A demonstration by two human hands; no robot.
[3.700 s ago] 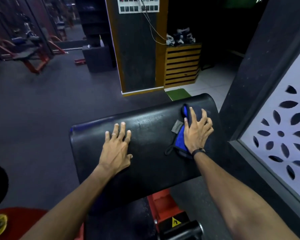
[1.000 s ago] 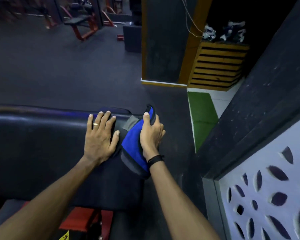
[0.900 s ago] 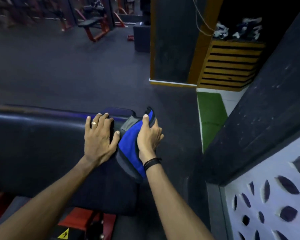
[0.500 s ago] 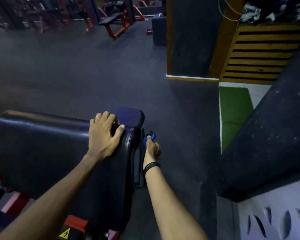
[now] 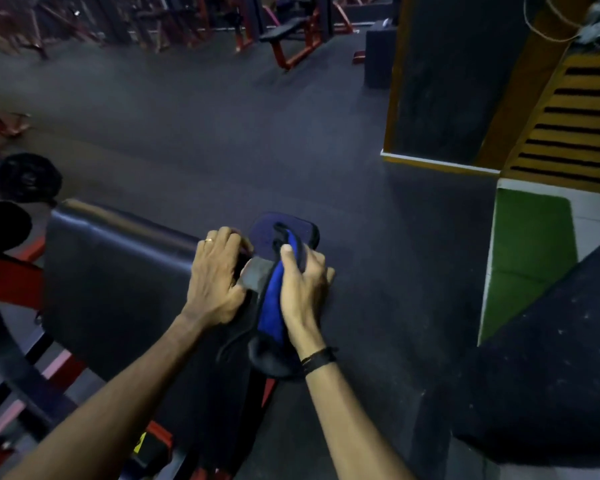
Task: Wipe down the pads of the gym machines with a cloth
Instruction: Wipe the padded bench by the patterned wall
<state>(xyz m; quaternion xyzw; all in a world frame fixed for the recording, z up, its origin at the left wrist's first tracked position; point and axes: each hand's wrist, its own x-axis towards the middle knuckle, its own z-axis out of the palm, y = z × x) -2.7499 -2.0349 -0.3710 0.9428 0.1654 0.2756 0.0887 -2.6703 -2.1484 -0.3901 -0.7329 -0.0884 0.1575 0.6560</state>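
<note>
A large black pad (image 5: 118,271) of a red-framed gym machine fills the lower left. My left hand (image 5: 215,278) rests on the pad's right end, fingers bent over its far edge. My right hand (image 5: 302,289) grips a blue and grey cloth (image 5: 270,306) and holds it against the pad's right end. The cloth's lower part hangs below my wrist.
Dark rubber floor (image 5: 222,140) stretches ahead. A black pillar with yellow edging (image 5: 444,81) and a slatted wooden rack (image 5: 575,123) stand at the right, with a green mat (image 5: 527,254) below. A dark wall (image 5: 551,358) is close on my right. Red benches (image 5: 288,36) stand far back.
My right hand has brought the cloth back up from the pad's side face onto its right end edge. My left hand stays on the pad. My view has shifted right along the pad.
</note>
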